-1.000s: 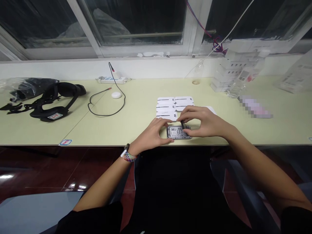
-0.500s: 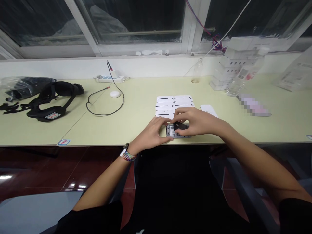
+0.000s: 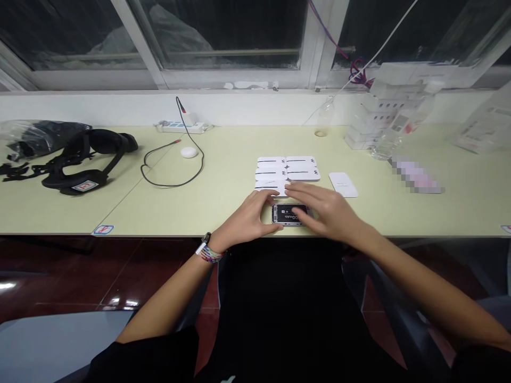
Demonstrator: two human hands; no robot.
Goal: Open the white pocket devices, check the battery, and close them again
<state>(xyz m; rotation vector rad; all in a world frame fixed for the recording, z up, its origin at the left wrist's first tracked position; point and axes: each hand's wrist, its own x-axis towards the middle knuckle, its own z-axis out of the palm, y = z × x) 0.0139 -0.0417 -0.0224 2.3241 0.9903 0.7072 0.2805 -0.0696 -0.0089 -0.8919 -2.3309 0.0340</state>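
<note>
A small white-edged device casing (image 3: 274,219) lies open-side up near the table's front edge. Inside it sits a black battery (image 3: 286,213) with white print ending in "mAh". My left hand (image 3: 252,217) grips the casing's left end between thumb and fingers, the thumb at the front corner. Over the casing's right part is my right hand (image 3: 329,213), open, fingers stretched forward and the thumb above the battery; whether the thumb touches it I cannot tell. Behind my hands lie several white covers (image 3: 271,161) with black lines and marks.
A single white cover (image 3: 343,184) lies right of the others. Further right are a blurred-out phone-like object (image 3: 417,175), a clear bottle (image 3: 389,138) and stacked white boxes (image 3: 363,122). A black cable (image 3: 171,186), a white oval object (image 3: 189,152) and a black headset (image 3: 88,178) are left.
The black battery went from tilted in my right hand to lying flat in the casing. My right hand let go, its fingers straightening. My left hand stayed at the casing's left end.
</note>
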